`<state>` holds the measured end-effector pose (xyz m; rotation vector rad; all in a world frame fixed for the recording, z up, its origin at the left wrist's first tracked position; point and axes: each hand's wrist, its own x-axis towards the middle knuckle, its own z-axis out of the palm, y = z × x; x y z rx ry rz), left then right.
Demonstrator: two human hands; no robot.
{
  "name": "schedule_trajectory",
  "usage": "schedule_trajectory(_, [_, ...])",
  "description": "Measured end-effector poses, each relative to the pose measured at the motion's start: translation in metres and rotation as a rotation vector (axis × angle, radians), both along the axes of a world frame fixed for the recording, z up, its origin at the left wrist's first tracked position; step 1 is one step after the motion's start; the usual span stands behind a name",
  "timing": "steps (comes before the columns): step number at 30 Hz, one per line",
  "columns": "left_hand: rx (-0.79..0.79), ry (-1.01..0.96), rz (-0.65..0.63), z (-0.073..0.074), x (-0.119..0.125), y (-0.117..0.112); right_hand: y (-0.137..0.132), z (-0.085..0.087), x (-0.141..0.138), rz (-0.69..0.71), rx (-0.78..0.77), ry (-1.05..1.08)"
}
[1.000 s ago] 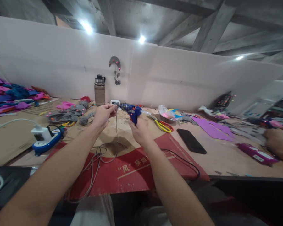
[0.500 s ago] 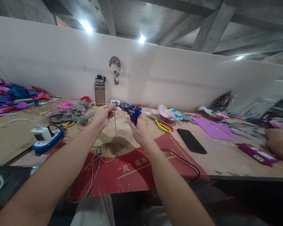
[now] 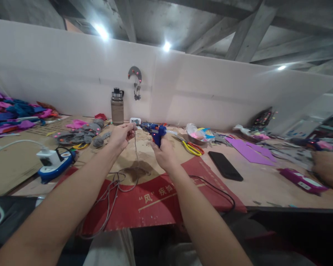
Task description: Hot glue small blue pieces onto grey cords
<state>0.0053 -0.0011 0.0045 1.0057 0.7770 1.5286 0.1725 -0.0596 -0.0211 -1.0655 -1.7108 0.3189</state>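
My right hand (image 3: 165, 153) is wrapped around the handle of a blue glue gun (image 3: 157, 132), with a clear glue stick (image 3: 171, 132) poking out of its back. The gun's nozzle points left, toward my left hand (image 3: 122, 136). There the fingertips pinch a small grey piece (image 3: 134, 125), too small to make out in detail, close to the nozzle. From that hand a grey cord (image 3: 137, 155) hangs down and lies in loose loops over the red and brown sheet on the table.
Scissors (image 3: 192, 148), a phone (image 3: 225, 166) and purple felt (image 3: 249, 150) lie to the right. A bottle (image 3: 117, 107) stands at the back; a power strip (image 3: 57, 168) and grey felt pieces (image 3: 79, 136) are left. A co-worker's hand (image 3: 326, 164) shows at far right.
Almost nothing differs. The glue gun and the small grey piece have shifted very slightly left; both hands keep their grips.
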Motion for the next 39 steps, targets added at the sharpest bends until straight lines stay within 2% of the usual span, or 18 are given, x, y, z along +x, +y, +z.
schedule_trajectory(4, [-0.037,-0.055,0.025,0.003,0.0,0.0,0.005,-0.003,0.004,-0.033,-0.068,0.087])
schedule_trajectory(8, [-0.057,-0.059,0.028,0.004,-0.001,-0.001,0.019,-0.008,0.012,-0.083,-0.321,0.198])
schedule_trajectory(12, [0.016,0.016,0.044,0.003,0.003,-0.003,0.033,-0.013,0.025,-0.234,-0.547,0.024])
schedule_trajectory(14, [0.105,0.08,0.078,0.001,0.006,-0.004,0.035,-0.014,0.031,-0.343,-0.561,-0.083])
schedule_trajectory(16, [0.188,0.163,0.138,0.0,0.008,-0.004,0.032,-0.014,0.035,-0.518,-0.524,-0.141])
schedule_trajectory(18, [0.252,0.27,0.224,-0.002,0.009,-0.004,0.027,-0.01,0.035,-0.71,-0.423,-0.181])
schedule_trajectory(19, [0.282,0.338,0.271,-0.003,0.009,-0.005,0.023,-0.007,0.033,-0.756,-0.348,-0.179])
schedule_trajectory(20, [0.314,0.414,0.322,-0.004,0.009,-0.005,0.019,-0.004,0.028,-0.735,-0.263,-0.149])
schedule_trajectory(21, [0.352,0.493,0.377,-0.005,0.009,-0.006,0.016,0.0,0.022,-0.647,-0.186,-0.086])
schedule_trajectory(23, [0.441,0.637,0.476,-0.005,0.009,-0.008,0.011,0.008,0.006,-0.334,-0.079,0.108])
schedule_trajectory(26, [0.542,0.76,0.54,-0.005,0.009,-0.012,0.012,0.017,-0.022,0.096,-0.171,0.405])
schedule_trajectory(28, [0.567,0.79,0.537,-0.005,0.01,-0.015,0.017,0.018,-0.036,0.255,-0.274,0.546])
schedule_trajectory(31, [0.563,0.763,0.511,-0.002,0.013,-0.02,0.027,0.014,-0.043,0.272,-0.308,0.623])
schedule_trajectory(36, [0.411,0.515,0.36,0.004,0.02,-0.027,0.031,0.01,-0.036,0.128,-0.143,0.522])
schedule_trajectory(39, [0.347,0.434,0.289,0.006,0.024,-0.028,0.028,0.011,-0.035,0.078,-0.065,0.5])
